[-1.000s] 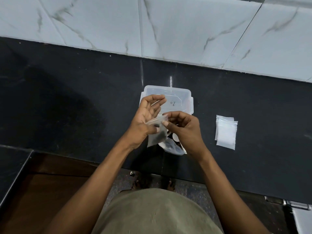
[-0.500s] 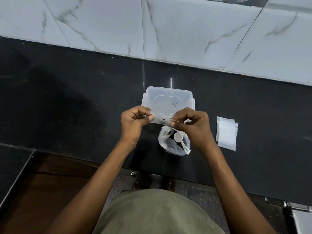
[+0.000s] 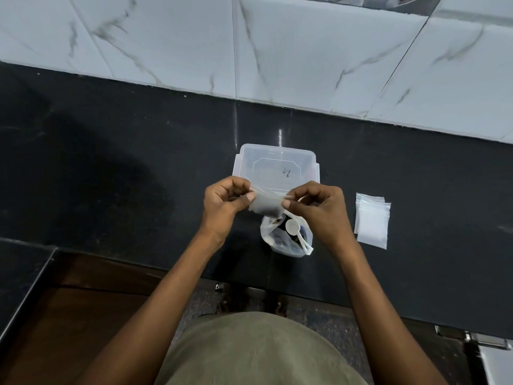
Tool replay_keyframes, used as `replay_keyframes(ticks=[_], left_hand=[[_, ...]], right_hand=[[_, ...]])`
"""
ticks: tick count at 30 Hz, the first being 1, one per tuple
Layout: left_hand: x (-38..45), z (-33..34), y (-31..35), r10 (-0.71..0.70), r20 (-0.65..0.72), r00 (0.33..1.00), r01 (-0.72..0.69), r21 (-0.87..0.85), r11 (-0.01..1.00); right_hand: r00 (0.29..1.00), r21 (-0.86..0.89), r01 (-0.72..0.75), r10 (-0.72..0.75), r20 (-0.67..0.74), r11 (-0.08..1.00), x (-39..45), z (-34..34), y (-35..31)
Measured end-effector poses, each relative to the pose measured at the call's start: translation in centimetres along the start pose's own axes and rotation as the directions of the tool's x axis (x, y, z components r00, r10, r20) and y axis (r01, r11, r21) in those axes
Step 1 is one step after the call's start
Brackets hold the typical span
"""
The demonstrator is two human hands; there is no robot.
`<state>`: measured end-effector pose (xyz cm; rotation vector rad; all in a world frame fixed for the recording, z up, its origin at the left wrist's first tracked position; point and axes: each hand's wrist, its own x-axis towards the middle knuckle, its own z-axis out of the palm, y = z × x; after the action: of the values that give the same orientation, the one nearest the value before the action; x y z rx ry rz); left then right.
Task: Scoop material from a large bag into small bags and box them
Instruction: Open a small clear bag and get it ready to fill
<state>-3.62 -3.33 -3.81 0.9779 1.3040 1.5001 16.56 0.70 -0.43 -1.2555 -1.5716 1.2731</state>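
While both hands pinch it, small bag point(image 3: 266, 202) between left hand point(image 3: 226, 205) and right hand point(image 3: 319, 208) fingers, large bag point(image 3: 286, 237) with scoop point(image 3: 295, 230) near worktop point(image 3: 111, 176) front edge, box point(image 3: 276, 166) behind, spare bags point(image 3: 372, 220) toward right edge.

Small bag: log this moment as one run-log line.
small bag pinched at top by left hand and right hand | scoop in large bag | box lidded | spare bags on counter

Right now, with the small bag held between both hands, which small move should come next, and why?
Probably carry the small bag forward to the lidded box: left hand and right hand pinch its top corners, apparently sealing it.
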Motion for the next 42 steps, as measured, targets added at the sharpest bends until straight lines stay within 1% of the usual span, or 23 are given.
replay_keyframes(ticks=[2, 5, 8, 10, 12, 13, 15, 17, 20, 25, 30, 33, 36, 39, 42], left_hand=[[-0.1, 0.0, 0.2, 0.005, 0.046, 0.999, -0.005, 0.000, 1.000], [-0.1, 0.4, 0.4, -0.007, 0.004, 1.000, 0.007, 0.025, 1.000], [-0.1, 0.5, 0.3, -0.025, -0.027, 0.999, 0.027, 0.076, 0.997], [-0.1, 0.5, 0.4, -0.026, -0.002, 1.000, 0.026, 0.118, 0.993], [-0.3, 0.8, 0.6, -0.019, 0.031, 0.999, 0.014, 0.163, 0.987], [-0.4, 1.0, 0.7, -0.010, 0.042, 0.999, 0.002, 0.179, 0.984], [-0.3, 1.1, 0.9, 0.006, 0.047, 0.999, -0.015, 0.187, 0.982], [-0.3, 0.9, 1.0, -0.003, 0.041, 0.999, -0.004, 0.170, 0.985], [-0.3, 0.7, 1.0, -0.046, 0.047, 0.998, 0.039, 0.147, 0.988], [-0.4, 0.9, 1.1, -0.092, 0.056, 0.994, 0.085, 0.119, 0.989], [-0.5, 0.5, 0.8, -0.085, 0.050, 0.995, 0.074, 0.185, 0.980], [-0.6, 0.0, 0.6, -0.018, 0.071, 0.997, 0.002, 0.220, 0.975], [-0.6, -0.6, 0.8, 0.004, 0.098, 0.995, -0.026, 0.224, 0.974], [-0.7, -1.0, 1.0, -0.024, 0.105, 0.994, 0.001, 0.215, 0.977], [-0.9, -1.2, 1.0, -0.062, 0.080, 0.995, 0.042, 0.226, 0.973]], right_hand=[[1.000, 0.022, 0.000, -0.001, 0.007, 1.000, 0.0, 0.2, 0.1], [1.000, -0.027, 0.010, -0.011, -0.007, 1.000, 0.0, 0.5, 0.1], [0.994, -0.197, 0.104, -0.108, -0.012, 0.975, -0.3, 0.8, 0.1], [0.977, -0.343, 0.198, -0.211, 0.001, 0.918, -0.5, 1.1, -0.1], [0.957, -0.431, 0.275, -0.288, 0.035, 0.860, -0.6, 1.6, -0.5], [0.948, -0.434, 0.305, -0.313, 0.056, 0.847, -0.5, 1.9, -0.7], [0.939, -0.387, 0.341, -0.333, 0.092, 0.856, -0.5, 2.3, -0.8], [0.939, -0.352, 0.343, -0.324, 0.112, 0.871, -0.3, 2.3, -0.7], [0.942, -0.374, 0.336, -0.310, 0.129, 0.864, -0.1, 2.2, -0.6], [0.917, -0.504, 0.397, -0.347, 0.195, 0.767, -0.5, 3.0, -0.1], [0.906, -0.626, 0.424, -0.310, 0.289, 0.654, -0.6, 3.2, 0.0], [0.893, -0.606, 0.450, -0.313, 0.324, 0.656, -0.8, 3.2, -0.5], [0.886, -0.569, 0.460, -0.314, 0.340, 0.682, -0.8, 3.3, -0.8], [0.884, -0.557, 0.464, -0.316, 0.345, 0.689, -0.7, 3.8, -0.7], [0.878, -0.555, 0.473, -0.318, 0.357, 0.684, -0.8, 4.4, -0.6]])
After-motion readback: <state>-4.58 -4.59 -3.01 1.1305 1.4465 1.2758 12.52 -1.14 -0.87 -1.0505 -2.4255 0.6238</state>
